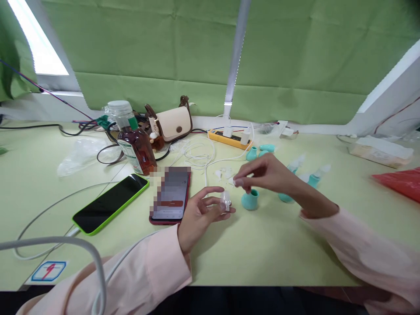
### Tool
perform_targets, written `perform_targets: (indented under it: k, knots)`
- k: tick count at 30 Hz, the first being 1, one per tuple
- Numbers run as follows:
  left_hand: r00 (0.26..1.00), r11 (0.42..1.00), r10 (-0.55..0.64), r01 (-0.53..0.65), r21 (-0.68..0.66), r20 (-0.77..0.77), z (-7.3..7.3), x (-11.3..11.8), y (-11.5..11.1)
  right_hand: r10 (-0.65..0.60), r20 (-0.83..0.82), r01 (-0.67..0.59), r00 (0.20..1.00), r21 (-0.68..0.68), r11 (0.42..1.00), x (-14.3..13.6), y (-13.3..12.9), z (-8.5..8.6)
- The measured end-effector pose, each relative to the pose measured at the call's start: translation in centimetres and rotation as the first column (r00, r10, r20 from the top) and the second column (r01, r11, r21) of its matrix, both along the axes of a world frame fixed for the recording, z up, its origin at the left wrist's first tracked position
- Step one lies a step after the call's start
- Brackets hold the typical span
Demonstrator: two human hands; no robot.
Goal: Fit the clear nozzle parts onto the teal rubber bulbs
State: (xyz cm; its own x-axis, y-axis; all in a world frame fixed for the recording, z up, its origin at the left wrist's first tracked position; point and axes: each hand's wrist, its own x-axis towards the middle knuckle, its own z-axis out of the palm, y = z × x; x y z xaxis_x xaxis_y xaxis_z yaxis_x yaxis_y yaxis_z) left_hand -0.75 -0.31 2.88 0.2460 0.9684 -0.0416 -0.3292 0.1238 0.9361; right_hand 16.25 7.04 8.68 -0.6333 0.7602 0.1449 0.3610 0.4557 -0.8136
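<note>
My left hand (205,208) is closed around a small clear plastic piece (225,200), held above the table with the fingers pointing right. A little higher and to the right, my right hand (257,173) pinches a tiny whitish piece (235,181) between thumb and fingertips; its exact kind is too small to tell. Just below the right hand stands a turquoise bulb-shaped part (250,200) with an open top. Several small white and clear bits (223,173) lie on the table behind the hands. Under the right forearm are turquoise parts with clear tips (314,178), partly hidden.
A phone in a red case (171,197) and a phone with a green edge (111,203) lie left. Behind them stand a brown bottle (136,146) and a cream handbag (173,124). A yellow power strip (226,139) with white cables, turquoise bulbs (252,153) and a tissue pack (380,151) sit farther back.
</note>
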Motion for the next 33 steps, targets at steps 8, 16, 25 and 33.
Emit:
perform_targets:
  k: [8,16,25,33]
  knots:
    - [0.995,0.993,-0.103,0.103,-0.054,0.008,-0.4,0.0,-0.2,-0.146,-0.269,0.050,0.952,-0.334,0.941,-0.2,-5.3,-3.1]
    - [0.995,0.992,-0.101,0.101,-0.074,0.000,-0.6,0.0,0.0,-0.178,-0.306,0.010,0.935,-0.480,0.877,0.2,-4.7,-4.0]
    - [0.997,0.996,-0.073,0.072,-0.058,-0.026,-0.5,-0.1,-0.3,-0.183,-0.260,0.031,0.948,-0.497,0.867,0.3,-4.6,-4.0]
    - [0.995,0.999,-0.051,0.051,-0.008,-0.090,-0.5,0.0,-0.3,-0.261,-0.271,0.074,0.927,-0.551,0.831,-0.4,-5.4,-4.4]
